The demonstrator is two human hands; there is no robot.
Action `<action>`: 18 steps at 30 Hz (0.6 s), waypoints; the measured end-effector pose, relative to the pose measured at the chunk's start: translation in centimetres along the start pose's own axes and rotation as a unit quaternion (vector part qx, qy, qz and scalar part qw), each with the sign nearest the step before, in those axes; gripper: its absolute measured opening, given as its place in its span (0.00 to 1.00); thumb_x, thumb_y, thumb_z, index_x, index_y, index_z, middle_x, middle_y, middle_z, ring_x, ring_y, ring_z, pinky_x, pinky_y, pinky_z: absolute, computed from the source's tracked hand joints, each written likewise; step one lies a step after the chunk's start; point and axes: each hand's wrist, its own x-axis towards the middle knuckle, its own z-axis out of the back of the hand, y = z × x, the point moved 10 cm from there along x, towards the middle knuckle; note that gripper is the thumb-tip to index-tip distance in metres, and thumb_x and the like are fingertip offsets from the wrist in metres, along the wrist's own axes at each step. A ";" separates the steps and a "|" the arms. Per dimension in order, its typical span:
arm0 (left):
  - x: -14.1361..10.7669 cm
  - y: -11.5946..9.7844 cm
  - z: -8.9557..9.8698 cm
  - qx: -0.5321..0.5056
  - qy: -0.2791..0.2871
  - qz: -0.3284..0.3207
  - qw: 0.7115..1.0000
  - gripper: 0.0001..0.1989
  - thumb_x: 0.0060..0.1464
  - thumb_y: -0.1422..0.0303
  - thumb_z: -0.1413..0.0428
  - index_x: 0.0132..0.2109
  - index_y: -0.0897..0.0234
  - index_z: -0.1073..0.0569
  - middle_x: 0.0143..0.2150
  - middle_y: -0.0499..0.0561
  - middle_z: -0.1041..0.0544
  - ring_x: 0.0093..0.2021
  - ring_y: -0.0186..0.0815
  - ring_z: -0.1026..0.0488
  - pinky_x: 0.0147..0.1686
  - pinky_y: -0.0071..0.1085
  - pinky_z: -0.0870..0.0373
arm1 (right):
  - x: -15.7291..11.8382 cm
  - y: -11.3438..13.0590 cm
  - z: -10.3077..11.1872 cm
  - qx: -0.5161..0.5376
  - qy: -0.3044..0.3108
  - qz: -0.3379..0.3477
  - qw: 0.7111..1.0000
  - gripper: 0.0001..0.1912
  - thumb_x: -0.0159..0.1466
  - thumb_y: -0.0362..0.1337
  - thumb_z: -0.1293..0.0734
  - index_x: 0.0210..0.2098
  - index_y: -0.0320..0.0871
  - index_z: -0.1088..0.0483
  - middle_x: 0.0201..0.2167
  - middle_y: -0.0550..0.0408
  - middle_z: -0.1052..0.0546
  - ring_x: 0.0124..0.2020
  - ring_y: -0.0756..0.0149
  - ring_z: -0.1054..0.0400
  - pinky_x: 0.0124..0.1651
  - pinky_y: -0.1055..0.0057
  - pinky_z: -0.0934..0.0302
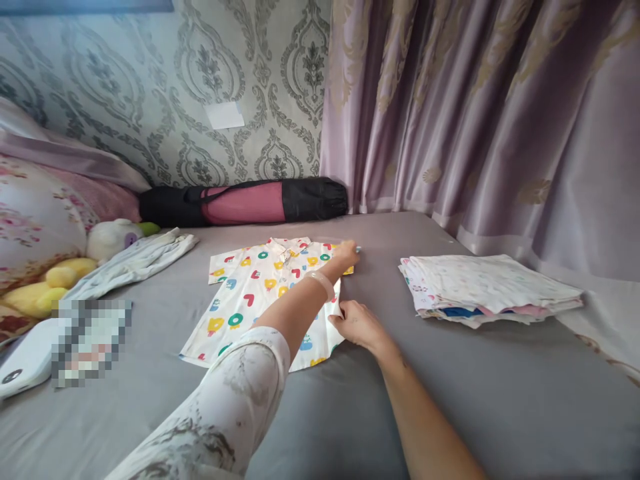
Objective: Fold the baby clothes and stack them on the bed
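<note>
A small white short-sleeved shirt (pixel 250 280) with a collar and a colourful letter print lies spread on the grey bed sheet (pixel 350 413), collar away from me. My left hand (pixel 346 255), with a pale bangle (pixel 323 283) on the wrist, reaches across the shirt to its right sleeve, fingers closed at the sleeve's edge. Lower down, my right hand (pixel 356 323) pinches the shirt's right side edge and lifts it slightly. My left forearm hides part of the shirt's middle.
Right of the shirt is a stack of folded clothes (pixel 490 287). A black and pink roll bag (pixel 245 202) lies along the wall. At left are a crumpled pale garment (pixel 135 263), plush toys (pixel 113 239), a floral pillow (pixel 40 213) and a white device (pixel 33 357). Curtains (pixel 425 100) hang behind.
</note>
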 end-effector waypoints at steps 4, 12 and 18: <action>-0.7 5.7 2.1 -0.193 -0.055 0.132 0.971 0.10 0.58 0.69 0.48 0.39 0.71 0.25 0.31 0.59 0.22 0.32 0.39 0.22 0.32 0.29 0.28 | 0.2 0.4 -0.1 0.035 0.001 0.029 0.999 0.08 0.61 0.41 0.36 0.32 0.44 0.29 0.36 0.51 0.22 0.36 0.63 0.29 0.31 0.73 0.48; -5.1 13.7 5.1 -0.443 -0.162 0.211 0.856 0.04 0.52 0.71 0.44 0.35 0.66 0.32 0.22 0.47 0.32 0.24 0.31 0.29 0.27 0.26 0.29 | -0.4 2.0 0.1 0.092 -0.030 0.066 0.993 0.05 0.62 0.39 0.39 0.35 0.45 0.33 0.34 0.55 0.24 0.32 0.68 0.33 0.30 0.74 0.50; -7.8 17.0 5.3 -0.498 -0.190 0.221 0.816 0.06 0.46 0.74 0.43 0.33 0.66 0.33 0.22 0.43 0.36 0.24 0.29 0.31 0.30 0.27 0.28 | -1.1 3.5 -0.4 0.074 -0.056 0.088 0.992 0.05 0.63 0.36 0.39 0.38 0.47 0.34 0.37 0.56 0.23 0.36 0.66 0.31 0.35 0.73 0.47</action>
